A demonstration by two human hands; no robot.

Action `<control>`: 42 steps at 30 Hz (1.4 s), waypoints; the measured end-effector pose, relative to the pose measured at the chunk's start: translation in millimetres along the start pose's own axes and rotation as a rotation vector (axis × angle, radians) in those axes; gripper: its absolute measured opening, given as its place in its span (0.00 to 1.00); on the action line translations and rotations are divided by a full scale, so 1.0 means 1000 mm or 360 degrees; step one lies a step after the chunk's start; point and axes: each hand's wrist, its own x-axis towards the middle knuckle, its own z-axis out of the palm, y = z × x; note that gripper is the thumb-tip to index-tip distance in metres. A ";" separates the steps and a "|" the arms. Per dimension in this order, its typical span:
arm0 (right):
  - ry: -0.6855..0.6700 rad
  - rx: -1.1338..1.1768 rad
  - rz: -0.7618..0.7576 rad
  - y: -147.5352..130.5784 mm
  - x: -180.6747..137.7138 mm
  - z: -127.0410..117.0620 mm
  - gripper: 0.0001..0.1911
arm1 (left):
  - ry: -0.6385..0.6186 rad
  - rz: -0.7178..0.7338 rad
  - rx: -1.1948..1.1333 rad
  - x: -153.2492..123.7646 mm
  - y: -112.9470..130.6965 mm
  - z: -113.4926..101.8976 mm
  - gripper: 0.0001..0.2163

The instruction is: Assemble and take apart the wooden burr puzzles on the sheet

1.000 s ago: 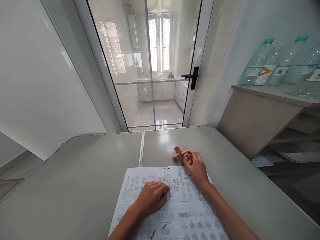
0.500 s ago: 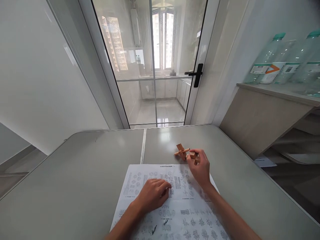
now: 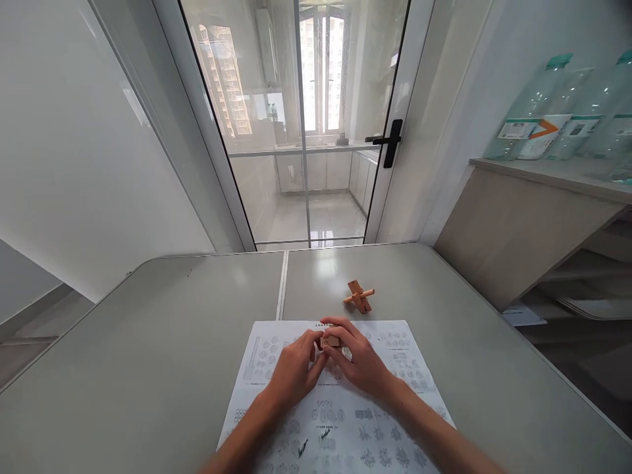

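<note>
Between both hands is a small wooden block puzzle [image 3: 330, 342], light brown and partly covered by fingers. My right hand [image 3: 359, 359] closes on it from the right, fingertips along its top and side. My left hand [image 3: 295, 370] pinches its left side with thumb and fingers. Both hands are over a large printed sheet [image 3: 385, 418] covered in rows of small diagrams, with two dark tick-like marks. Beyond the sheet, on the table, lies a second wooden puzzle [image 3: 360, 297], a flat reddish-brown piece crossed by a lighter round stick; neither hand touches it.
The grey table [image 3: 148, 368] has a pale seam [image 3: 283, 286] running away from me. A glass door [image 3: 336, 178] with a black handle [image 3: 392, 143] stands behind it. To the right, several clear bottles [image 3: 518, 125] with green caps stand on a wooden shelf [image 3: 548, 172].
My right hand has brought the block puzzle from beside the crossed-stick puzzle to the sheet's middle. My left hand has moved up slightly and now grips it too. The crossed-stick puzzle is fully uncovered.
</note>
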 end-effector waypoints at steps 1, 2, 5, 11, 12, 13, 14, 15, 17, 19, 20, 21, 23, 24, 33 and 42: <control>-0.0015 0.0034 0.0011 -0.001 0.000 -0.001 0.10 | -0.0018 0.0001 -0.0022 0.001 0.000 -0.001 0.07; -0.0026 0.0066 0.0020 -0.002 0.001 -0.001 0.10 | -0.0030 0.0002 -0.0043 0.001 0.000 -0.001 0.07; -0.0029 0.0115 0.0036 -0.003 0.003 -0.003 0.10 | -0.0003 0.0022 -0.0087 0.001 0.000 -0.003 0.09; 0.0167 -0.0068 0.0120 0.001 0.006 -0.001 0.10 | 0.0202 -0.0013 -0.0131 0.002 0.001 -0.005 0.09; 0.0227 -0.0122 0.0133 0.001 0.006 0.000 0.10 | 0.0233 -0.0028 -0.0141 0.002 0.001 -0.005 0.08; 0.0275 -0.0166 0.0150 0.002 0.006 0.000 0.10 | 0.0263 -0.0043 -0.0147 0.001 0.001 -0.004 0.08; 0.0301 -0.0196 0.0170 0.002 0.006 0.001 0.10 | 0.0290 -0.0055 -0.0146 0.001 0.000 -0.004 0.07; 0.0301 -0.0204 0.0192 0.003 0.006 0.001 0.10 | 0.0313 -0.0064 -0.0140 0.001 0.000 -0.004 0.07; 0.0242 -0.0166 0.0244 0.003 0.005 0.001 0.10 | 0.0350 -0.0061 -0.0120 0.001 0.000 -0.004 0.07; 0.0172 -0.0089 0.0295 0.003 0.005 0.001 0.11 | 0.0396 -0.0050 -0.0101 0.002 0.000 -0.005 0.06; 0.0149 -0.0047 0.0319 0.003 0.005 0.001 0.11 | 0.0417 -0.0046 -0.0101 0.002 0.000 -0.005 0.06; 0.0135 -0.0005 0.0342 0.003 0.006 0.001 0.12 | 0.0427 -0.0044 -0.0108 0.002 0.000 -0.006 0.08; 0.0111 0.0072 0.0382 0.002 0.006 0.000 0.13 | 0.0393 -0.0038 -0.0148 0.002 0.000 -0.007 0.16; 0.0104 0.0102 0.0397 0.001 0.006 0.000 0.14 | 0.0353 -0.0037 -0.0178 0.002 0.000 -0.007 0.22; 0.0063 0.0339 0.0579 0.003 0.007 -0.006 0.21 | 0.0195 -0.0384 -0.0662 0.003 0.001 -0.009 0.28; -0.0483 0.0899 0.0743 -0.005 0.016 -0.013 0.26 | -0.0022 -0.0410 -0.1052 0.008 -0.003 -0.014 0.26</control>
